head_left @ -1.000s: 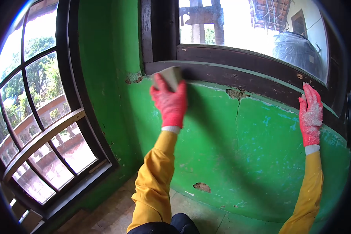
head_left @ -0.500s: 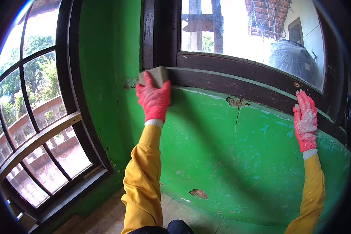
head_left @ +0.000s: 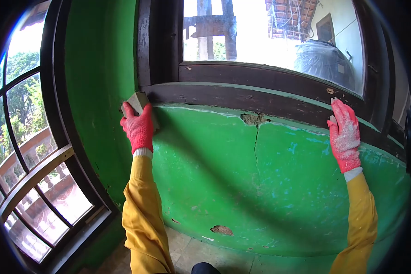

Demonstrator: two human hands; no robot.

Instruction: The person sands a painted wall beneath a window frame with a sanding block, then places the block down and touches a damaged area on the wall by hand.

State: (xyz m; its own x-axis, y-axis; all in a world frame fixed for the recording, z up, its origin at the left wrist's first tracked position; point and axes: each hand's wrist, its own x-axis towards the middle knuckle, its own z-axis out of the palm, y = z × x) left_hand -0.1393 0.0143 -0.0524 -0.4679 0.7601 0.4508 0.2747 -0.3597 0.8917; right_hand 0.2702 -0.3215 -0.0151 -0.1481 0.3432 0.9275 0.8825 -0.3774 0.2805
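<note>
My left hand (head_left: 138,126), in a red glove with a white cuff, grips a grey rectangular block (head_left: 142,99). The block is against the green wall (head_left: 205,160), at the left end of the dark wooden window sill (head_left: 242,98); its exact kind does not show. Toward the sill's right end, my right hand (head_left: 345,134) lies with its fingers stretched upward over the sill and wall edge. Its red glove is dusted white, and nothing is held in it.
A crack (head_left: 256,144) runs down from a chipped hole (head_left: 255,119) under the sill. Lower on the wall is another bare patch (head_left: 222,230). At left stands a barred window (head_left: 36,173); above the sill is a glass pane (head_left: 260,36). Floor tiles (head_left: 201,251) show below.
My left hand has slid the block down and slightly left, from the sill's end onto the wall corner below. My right hand rests at the same spot. The view has turned a little right.
</note>
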